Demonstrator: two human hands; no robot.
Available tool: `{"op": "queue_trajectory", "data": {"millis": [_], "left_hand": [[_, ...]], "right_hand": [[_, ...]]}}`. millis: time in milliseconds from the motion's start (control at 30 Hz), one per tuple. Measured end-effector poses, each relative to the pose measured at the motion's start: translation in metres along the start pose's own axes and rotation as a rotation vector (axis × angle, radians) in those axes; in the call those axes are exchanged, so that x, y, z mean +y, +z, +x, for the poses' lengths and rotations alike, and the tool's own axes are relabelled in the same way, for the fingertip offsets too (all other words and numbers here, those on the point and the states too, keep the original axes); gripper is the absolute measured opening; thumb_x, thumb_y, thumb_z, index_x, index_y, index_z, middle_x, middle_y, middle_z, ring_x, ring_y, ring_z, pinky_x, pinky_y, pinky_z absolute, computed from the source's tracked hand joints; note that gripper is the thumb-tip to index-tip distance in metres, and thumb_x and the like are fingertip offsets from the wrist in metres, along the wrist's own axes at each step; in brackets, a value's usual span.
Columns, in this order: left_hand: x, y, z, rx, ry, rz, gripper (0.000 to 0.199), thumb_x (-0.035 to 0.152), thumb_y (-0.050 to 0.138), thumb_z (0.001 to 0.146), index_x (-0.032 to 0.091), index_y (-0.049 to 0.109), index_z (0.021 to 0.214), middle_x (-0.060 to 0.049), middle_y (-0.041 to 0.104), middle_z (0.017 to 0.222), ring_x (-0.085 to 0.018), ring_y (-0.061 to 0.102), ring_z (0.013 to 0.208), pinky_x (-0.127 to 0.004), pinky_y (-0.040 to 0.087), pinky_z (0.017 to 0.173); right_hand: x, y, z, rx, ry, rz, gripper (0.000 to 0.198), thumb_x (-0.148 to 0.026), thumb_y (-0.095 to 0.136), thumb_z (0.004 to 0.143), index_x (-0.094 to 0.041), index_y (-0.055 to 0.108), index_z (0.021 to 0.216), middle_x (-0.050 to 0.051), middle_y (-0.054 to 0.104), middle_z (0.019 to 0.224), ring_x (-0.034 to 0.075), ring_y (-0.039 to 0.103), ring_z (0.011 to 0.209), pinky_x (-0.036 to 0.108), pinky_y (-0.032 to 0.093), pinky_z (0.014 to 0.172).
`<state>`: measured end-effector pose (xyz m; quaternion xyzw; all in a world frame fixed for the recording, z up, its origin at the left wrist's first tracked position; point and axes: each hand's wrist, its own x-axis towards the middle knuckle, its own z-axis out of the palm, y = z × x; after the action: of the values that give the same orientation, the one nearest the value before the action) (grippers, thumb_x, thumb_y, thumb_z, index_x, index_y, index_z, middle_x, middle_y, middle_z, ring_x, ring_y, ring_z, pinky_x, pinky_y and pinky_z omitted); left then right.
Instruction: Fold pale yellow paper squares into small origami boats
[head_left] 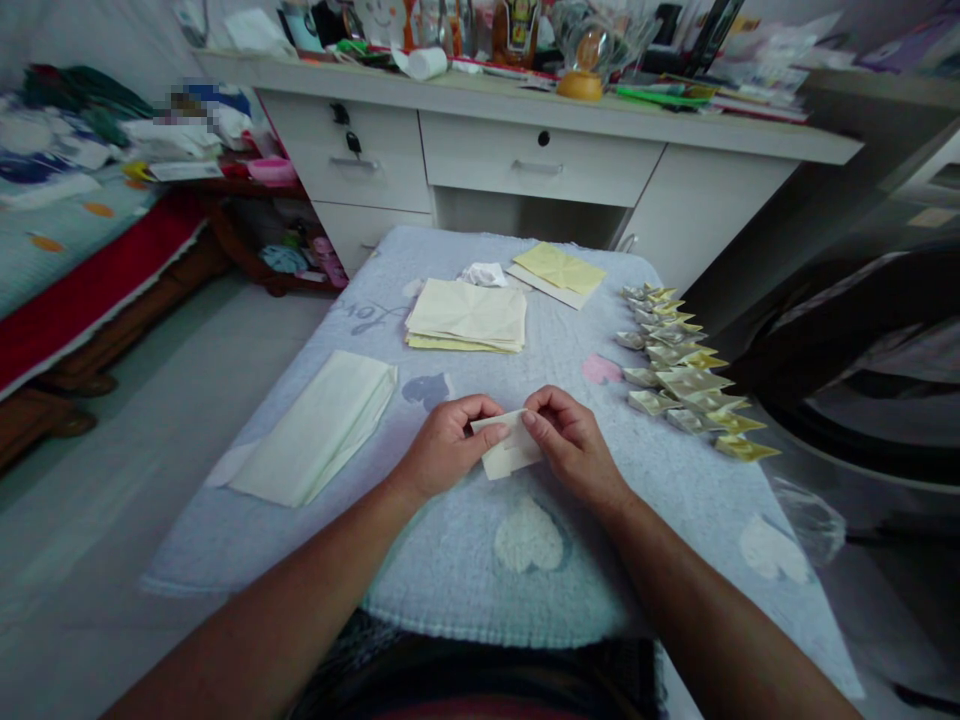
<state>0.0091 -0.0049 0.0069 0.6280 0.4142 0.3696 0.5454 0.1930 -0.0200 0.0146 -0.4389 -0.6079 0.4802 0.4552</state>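
Between my two hands is a small folded piece of cream paper point(511, 452), held just above the cloth-covered table. My left hand point(456, 440) pinches its left edge, thumb on top. On the upper right edge, the thumb and fingers of my right hand point(568, 435) are closed on the same paper. Beyond my hands lies a stack of creased cream and yellow sheets point(469, 312). A thick folded bundle of pale paper point(311, 430) rests to the left. Rows of folded paper boats point(686, 370), silvery and yellow, stand along the right side.
Behind the stack are a crumpled white tissue point(484, 274) and a yellow sheet over a white one point(561, 266). A white desk point(540, 135) crowded with bottles and odds and ends stands past the table. At left is a bed point(75, 240); a clear plastic bag point(810, 520) hangs at right.
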Motion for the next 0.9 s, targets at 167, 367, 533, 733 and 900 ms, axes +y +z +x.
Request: {"op": "queue_trajectory", "data": {"millis": [167, 367, 533, 733, 900], "left_hand": [[-0.001, 0.003, 0.002, 0.007, -0.015, -0.190, 0.021, 0.032, 0.068, 0.080, 0.015, 0.058, 0.084, 0.002, 0.060, 0.072, -0.009, 0.053, 0.063, -0.020, 0.041, 0.058], [-0.005, 0.005, 0.003, -0.035, -0.040, -0.245, 0.034, 0.028, 0.068, 0.080, 0.020, 0.049, 0.108, 0.003, 0.062, 0.075, -0.010, 0.056, 0.061, -0.020, 0.040, 0.056], [-0.011, 0.007, 0.004, -0.033, -0.036, -0.186, 0.023, 0.025, 0.061, 0.082, 0.021, 0.049, 0.101, 0.005, 0.059, 0.074, -0.010, 0.054, 0.061, -0.020, 0.039, 0.056], [-0.010, 0.008, 0.003, 0.013, 0.103, 0.389, 0.009, 0.014, 0.054, 0.083, 0.019, 0.061, 0.086, 0.000, 0.059, 0.081, -0.015, 0.056, 0.076, -0.027, 0.044, 0.069], [-0.012, 0.007, 0.002, 0.047, 0.241, 0.672, 0.013, 0.012, 0.060, 0.080, 0.019, 0.066, 0.090, -0.006, 0.057, 0.104, -0.022, 0.055, 0.103, -0.037, 0.044, 0.092]], "right_hand": [[0.003, 0.000, 0.002, -0.044, 0.087, 0.094, 0.025, -0.042, 0.062, 0.086, -0.019, 0.057, 0.081, -0.002, 0.052, 0.069, 0.011, 0.045, 0.061, 0.023, 0.036, 0.055], [0.006, -0.001, 0.005, -0.057, 0.139, 0.053, 0.026, -0.042, 0.061, 0.085, -0.017, 0.057, 0.077, -0.003, 0.050, 0.064, 0.010, 0.043, 0.057, 0.023, 0.034, 0.053], [0.013, -0.003, 0.009, -0.033, 0.130, 0.006, 0.017, -0.035, 0.060, 0.083, -0.020, 0.053, 0.089, -0.004, 0.051, 0.067, 0.011, 0.047, 0.057, 0.023, 0.036, 0.052], [0.016, -0.003, 0.009, 0.013, -0.008, -0.486, 0.003, -0.019, 0.055, 0.083, -0.021, 0.052, 0.083, -0.003, 0.053, 0.068, 0.013, 0.049, 0.062, 0.025, 0.037, 0.059], [0.024, -0.004, 0.011, -0.016, -0.144, -0.814, 0.006, -0.014, 0.057, 0.081, -0.019, 0.055, 0.085, 0.005, 0.058, 0.084, 0.019, 0.051, 0.080, 0.032, 0.039, 0.073]]}}
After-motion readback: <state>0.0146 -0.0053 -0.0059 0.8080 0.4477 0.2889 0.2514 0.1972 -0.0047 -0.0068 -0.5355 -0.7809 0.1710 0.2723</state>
